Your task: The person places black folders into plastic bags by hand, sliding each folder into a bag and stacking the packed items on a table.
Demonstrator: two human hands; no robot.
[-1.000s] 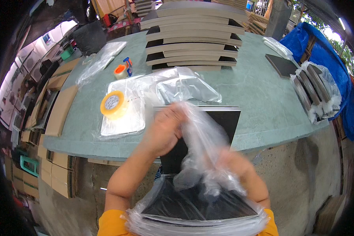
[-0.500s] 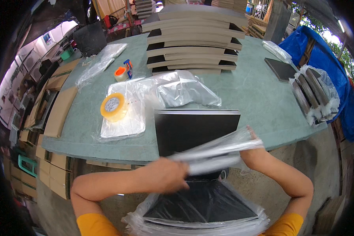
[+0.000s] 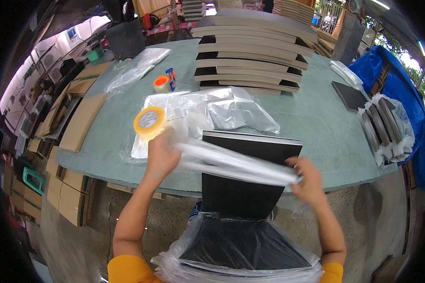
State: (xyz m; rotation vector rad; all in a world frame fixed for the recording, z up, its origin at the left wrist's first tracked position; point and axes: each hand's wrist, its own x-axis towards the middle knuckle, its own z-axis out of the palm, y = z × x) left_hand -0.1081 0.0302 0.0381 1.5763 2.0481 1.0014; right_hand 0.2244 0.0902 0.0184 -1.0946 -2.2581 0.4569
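A clear plastic bag [image 3: 231,162], bunched lengthwise and blurred by motion, is stretched between my hands. My left hand [image 3: 163,152] is closed on one end, beside the large roll of clear tape [image 3: 159,114]. The other end is in the closed fingers of my right hand [image 3: 308,179]. Behind the bag, a stack of black flat boards [image 3: 236,200] with pale edges leans upright at the table's front edge. Below it, close to my body, lies a black board wrapped in clear plastic [image 3: 243,243].
On the green table [image 3: 316,118] stands a tall pile of boards [image 3: 255,52]. Clear plastic bags [image 3: 243,111] lie before it, near a smaller tape roll [image 3: 161,84] and a blue-orange cutter [image 3: 170,79]. Plastic-wrapped bundles [image 3: 385,127] sit at the right edge. Cartons [image 3: 82,122] stand left.
My left hand has moved up and left to the large tape roll, drawing the plastic bag out longer across the boards. The right hand still has its end. The view has shifted slightly left.
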